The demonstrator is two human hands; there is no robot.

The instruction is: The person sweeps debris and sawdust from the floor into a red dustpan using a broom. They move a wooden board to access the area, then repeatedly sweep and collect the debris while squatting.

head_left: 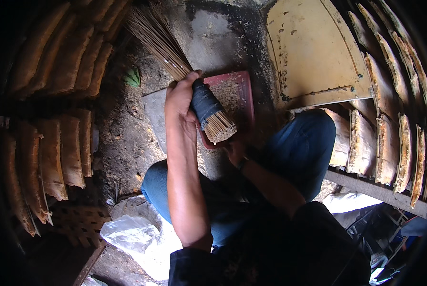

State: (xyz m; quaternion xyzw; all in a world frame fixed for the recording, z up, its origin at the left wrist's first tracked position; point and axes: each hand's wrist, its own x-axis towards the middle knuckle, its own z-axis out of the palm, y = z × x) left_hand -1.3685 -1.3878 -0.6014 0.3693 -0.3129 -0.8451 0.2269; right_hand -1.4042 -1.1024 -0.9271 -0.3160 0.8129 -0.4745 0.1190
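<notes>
My left hand [180, 99] is closed round a stick broom [207, 106] just behind its dark cloth binding. The broom's thin bristles fan out toward the far left, and its blunt bundled end points back toward me. Beneath it a pink plastic dustpan [248, 95] sits on the floor, holding pale crumbs and shavings. In shadow at the dustpan's near edge, my right hand [235, 153] grips it; the fingers are partly hidden.
Rows of curved brown slabs [61, 152] line the left side, and more slabs [361, 143] stand on the right. A stained yellowish board [313, 47] leans at the far right. Debris litters the floor [127, 124]. A clear plastic bag [130, 233] lies beside my left knee.
</notes>
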